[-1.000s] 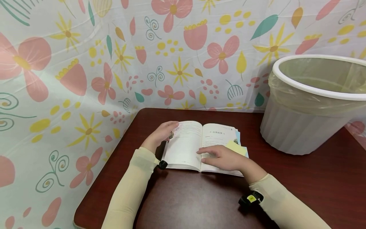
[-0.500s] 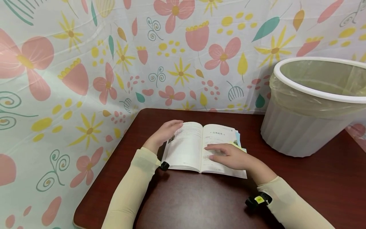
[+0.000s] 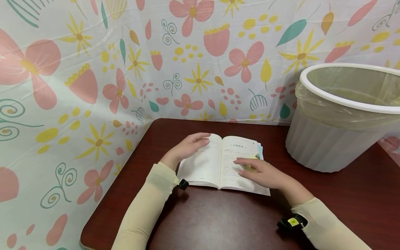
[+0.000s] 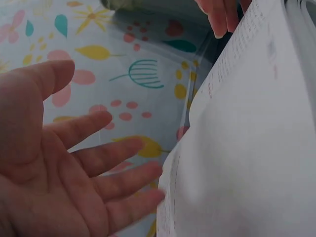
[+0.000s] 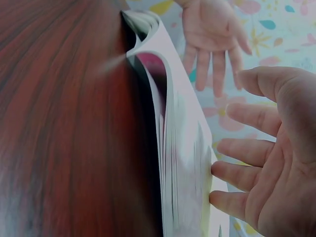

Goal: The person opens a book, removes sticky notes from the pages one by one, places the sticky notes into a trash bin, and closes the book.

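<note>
An open book [image 3: 204,170] lies on the table, a nearly blank page on its left and a printed page [image 3: 235,152] on its right. Over the left page's outer upper part is my left hand [image 3: 189,147], fingers spread with nothing in them; in the left wrist view its little finger is close to the page edge. My right hand [image 3: 265,175] hovers at the right page's outer side, fingers extended and holding nothing. In the right wrist view the lower fingertips overlap the page edge [image 5: 197,148]; contact is unclear. Blue paper [image 3: 260,150] sticks out at the right edge.
The dark red-brown table [image 3: 215,218] extends around the book. A ribbed white bin [image 3: 325,139] with a clear yellowish liner stands at the right. Flower-patterned cloth [image 3: 125,62] hangs behind and at the left.
My left hand has shifted right over the left page, and its fingers have come off the outer edge. My right hand has drawn back rightward from the middle fold to the outer side.
</note>
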A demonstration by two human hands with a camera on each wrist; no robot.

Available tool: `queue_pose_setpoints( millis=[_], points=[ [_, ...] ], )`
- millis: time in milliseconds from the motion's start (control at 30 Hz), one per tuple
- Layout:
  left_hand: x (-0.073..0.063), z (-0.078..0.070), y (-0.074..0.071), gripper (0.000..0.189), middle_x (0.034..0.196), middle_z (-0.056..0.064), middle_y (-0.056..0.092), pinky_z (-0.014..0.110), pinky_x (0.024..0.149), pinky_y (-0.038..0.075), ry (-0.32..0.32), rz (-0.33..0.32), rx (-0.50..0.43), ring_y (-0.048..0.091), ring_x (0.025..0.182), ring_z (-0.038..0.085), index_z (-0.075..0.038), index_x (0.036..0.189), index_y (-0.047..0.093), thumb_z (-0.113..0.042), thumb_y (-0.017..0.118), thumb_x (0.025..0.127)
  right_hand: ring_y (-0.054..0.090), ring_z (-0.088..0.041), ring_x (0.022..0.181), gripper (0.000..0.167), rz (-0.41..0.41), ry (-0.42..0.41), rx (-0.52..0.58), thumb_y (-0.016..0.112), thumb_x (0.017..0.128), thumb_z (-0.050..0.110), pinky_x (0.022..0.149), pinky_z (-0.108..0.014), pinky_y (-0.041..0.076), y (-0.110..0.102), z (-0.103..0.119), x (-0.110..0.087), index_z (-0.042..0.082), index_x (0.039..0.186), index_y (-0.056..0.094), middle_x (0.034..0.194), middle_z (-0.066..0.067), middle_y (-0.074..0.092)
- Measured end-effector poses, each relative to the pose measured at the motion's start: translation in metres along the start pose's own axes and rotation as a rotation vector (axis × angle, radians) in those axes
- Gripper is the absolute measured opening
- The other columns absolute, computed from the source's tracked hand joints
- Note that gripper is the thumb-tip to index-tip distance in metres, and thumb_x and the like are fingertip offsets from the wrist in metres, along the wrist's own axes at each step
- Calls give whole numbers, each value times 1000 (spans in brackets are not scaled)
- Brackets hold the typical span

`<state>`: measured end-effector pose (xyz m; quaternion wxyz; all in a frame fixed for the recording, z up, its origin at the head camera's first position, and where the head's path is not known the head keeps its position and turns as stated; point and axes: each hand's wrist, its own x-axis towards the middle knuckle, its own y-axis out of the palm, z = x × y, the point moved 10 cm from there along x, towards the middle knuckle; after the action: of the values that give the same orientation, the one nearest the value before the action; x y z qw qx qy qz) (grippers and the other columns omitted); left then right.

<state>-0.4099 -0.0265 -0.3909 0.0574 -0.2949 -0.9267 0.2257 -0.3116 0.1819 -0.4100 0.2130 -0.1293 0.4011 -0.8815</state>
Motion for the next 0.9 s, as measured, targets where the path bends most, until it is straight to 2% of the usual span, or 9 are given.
queue_pose_setpoints(
  millis=[100,200,333,500,600,733,800,900],
  points=[
    [0,-5,9,55,157,13,50,54,109,49,14,52,-12,53,141,28,-19,157,45,-38,55,106,49,-38,143,48,-11,24,2,63,102,41,111,-60,42,-3,-8,-5,18,145,61,149,-11,59],
    [0,-10,19,53,156,9,52,53,105,52,29,92,-7,55,140,27,-23,156,46,-36,56,106,49,-37,142,48,-14,45,-2,63,102,42,110,-60,42,-6,-18,-10,20,145,61,151,-14,57],
    [1,-22,30,51,155,4,53,48,110,49,76,119,51,52,143,23,-22,155,47,-35,57,106,52,-35,139,48,-22,65,-22,63,102,42,109,-59,43,-10,-29,-14,21,145,60,151,-16,56],
    [5,-36,46,53,155,9,53,44,114,46,121,170,132,52,143,22,-21,155,48,-37,58,105,54,-36,136,49,-29,70,-38,63,102,40,107,-58,45,-16,-37,-17,18,145,61,148,-18,58],
    [9,-42,54,55,150,8,58,40,112,47,118,195,226,56,138,19,-23,154,49,-44,59,104,54,-36,134,50,-27,85,-42,63,102,42,106,-58,45,-19,-42,-17,17,145,61,149,-18,57],
    [20,-53,67,58,144,4,62,37,111,48,143,219,416,58,134,19,-21,151,52,-50,59,101,55,-38,132,52,-30,113,-56,62,102,44,104,-60,47,-24,-50,-18,15,145,61,148,-20,57],
    [27,-59,75,60,147,3,59,36,114,45,157,235,503,54,138,19,-18,151,53,-50,61,100,55,-38,132,53,-34,134,-63,62,101,45,104,-61,46,-27,-54,-18,14,145,61,149,-21,56],
    [38,-63,87,63,154,-1,52,36,118,41,141,273,608,47,145,17,-19,152,51,-49,65,98,53,-40,135,55,-40,160,-73,62,102,46,106,-63,45,-30,-59,-18,12,145,60,150,-22,55]
  ],
)
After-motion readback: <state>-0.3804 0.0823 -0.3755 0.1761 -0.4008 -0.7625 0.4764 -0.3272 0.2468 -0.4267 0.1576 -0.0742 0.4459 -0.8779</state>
